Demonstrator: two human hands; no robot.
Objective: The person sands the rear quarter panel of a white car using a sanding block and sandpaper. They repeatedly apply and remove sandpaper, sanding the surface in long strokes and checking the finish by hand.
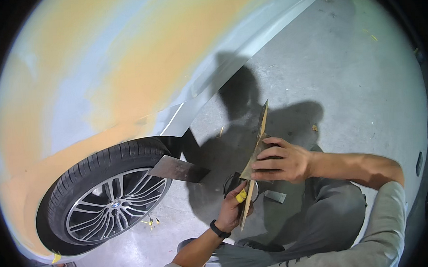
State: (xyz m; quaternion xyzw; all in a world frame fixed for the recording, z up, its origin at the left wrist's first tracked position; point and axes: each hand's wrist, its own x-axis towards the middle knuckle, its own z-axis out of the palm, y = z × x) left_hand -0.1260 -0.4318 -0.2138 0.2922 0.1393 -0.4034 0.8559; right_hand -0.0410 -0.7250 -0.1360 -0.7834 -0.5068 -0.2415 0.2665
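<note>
My left hand, with yellow tape on one finger and a black band at the wrist, grips the lower end of a thin brown board that I see edge-on. My right hand lies flat against the board's middle and presses a tan sheet onto it. Below both hands a round dark can stands on the floor, partly hidden. Left of the hands, a dark flat metal plate sticks out beside the tyre.
A car's body panel, patched in orange-tan and pale grey, fills the upper left. Its wheel with a spoked alloy rim is at the lower left. A small grey piece lies on the concrete floor. My knees are bent below.
</note>
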